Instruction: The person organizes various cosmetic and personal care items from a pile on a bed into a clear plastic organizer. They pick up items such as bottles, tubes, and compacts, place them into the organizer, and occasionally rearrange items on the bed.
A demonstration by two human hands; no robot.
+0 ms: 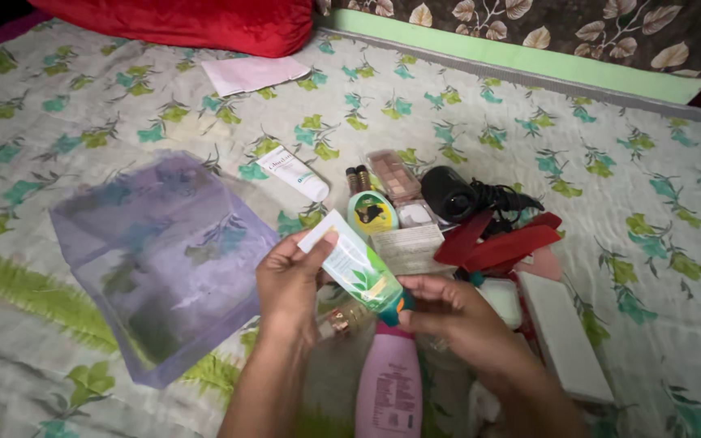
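Both of my hands hold a green and white tube [356, 266] with a leaf print above a heap of toiletries on the bed. My left hand [290, 280] pinches the tube's flat crimped end. My right hand [448, 308] grips its teal cap end. Just below the tube stands a pink bottle [389, 381], and a small gold-capped bottle [338, 320] lies under my left hand. A white tube [294, 173] lies apart, further up the bed.
A sheer purple pouch [160, 259] lies flat at the left. The heap holds a makeup palette [393, 175], a round green jar [372, 212], a black dryer with cord [456, 195], red items [501, 242] and a white box [565, 337]. A red pillow [204, 20] lies at the top.
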